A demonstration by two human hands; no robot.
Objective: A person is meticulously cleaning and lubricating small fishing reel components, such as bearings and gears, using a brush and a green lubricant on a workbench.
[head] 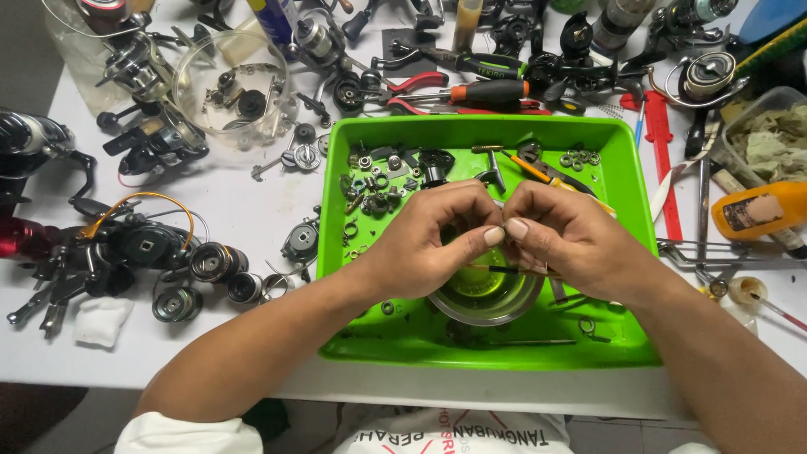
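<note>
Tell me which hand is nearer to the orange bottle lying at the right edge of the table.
Right. The right hand is over the green tray, on the side toward the orange bottle. The left hand is farther away, beyond the right hand, fingertips meeting it.

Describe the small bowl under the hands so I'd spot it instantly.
Start at the bright green tray in the middle of the white table. Near its front edge, directly below the left hand and right hand, sits a round metal bowl. Unlike the tiny loose washers and screws around it, it is large, shiny-rimmed and greenish inside.
</note>
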